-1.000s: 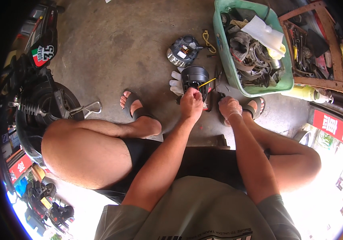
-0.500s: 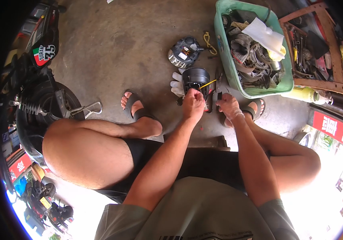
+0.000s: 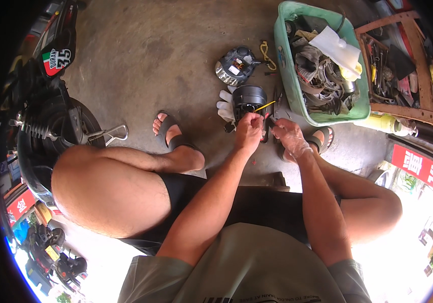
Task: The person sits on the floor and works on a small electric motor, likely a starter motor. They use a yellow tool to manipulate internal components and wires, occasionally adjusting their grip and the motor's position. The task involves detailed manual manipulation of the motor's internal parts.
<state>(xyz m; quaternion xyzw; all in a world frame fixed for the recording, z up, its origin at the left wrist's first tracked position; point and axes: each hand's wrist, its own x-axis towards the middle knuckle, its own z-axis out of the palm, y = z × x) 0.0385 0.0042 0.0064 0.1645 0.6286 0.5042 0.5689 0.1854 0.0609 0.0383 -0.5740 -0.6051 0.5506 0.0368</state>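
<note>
On the floor between my feet stands a round black housing (image 3: pixel 249 95), its open side toward me. My left hand (image 3: pixel 248 135) pinches at its near edge; what lies between the fingertips is too small to tell. A thin yellow strip or wire (image 3: pixel 265 106) sticks out to the right just above those fingertips. Close by on the right, my right hand (image 3: pixel 292 139) is closed, with something dark partly showing at its fingers. A white glove (image 3: pixel 224 107) lies against the housing's left side.
Beyond the housing sits a black and silver motor-like part (image 3: pixel 236 65) beside a yellow cord (image 3: pixel 268 55). A green bin (image 3: pixel 283 65) full of worn parts and rags stands at the right, near a wooden rack (image 3: pixel 413 103) of tools. A motorcycle wheel (image 3: pixel 85 126) is at my left.
My right hand has shifted left, closer to my left hand, and the dark thing in it shows less. My left hand stays at the housing. The view has shifted slightly.
</note>
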